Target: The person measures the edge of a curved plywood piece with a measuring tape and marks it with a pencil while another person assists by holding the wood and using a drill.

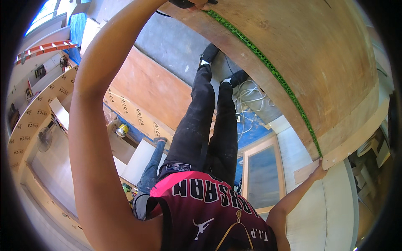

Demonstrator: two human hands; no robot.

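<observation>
A bright green tape measure blade (270,67) runs in a long curve over a brown plywood sheet (318,62), following its near edge. At the top of the view my left hand (200,5) is closed on the black tape measure case (181,3), partly cut off by the picture's edge. My right hand (319,170) pinches the blade's other end at the sheet's lower corner. There a pale wooden strip (356,136) runs along the sheet's side, its end close to my right fingers.
My legs stand on the grey floor (167,46) beside another brown board (148,79). White cables (251,94) lie loose near my feet, by blue sheeting (253,125). A wood-framed panel (264,171) leans behind me. Another person's jeans-clad leg (151,167), an orange ladder (46,49) and a fan (44,139) show leftward.
</observation>
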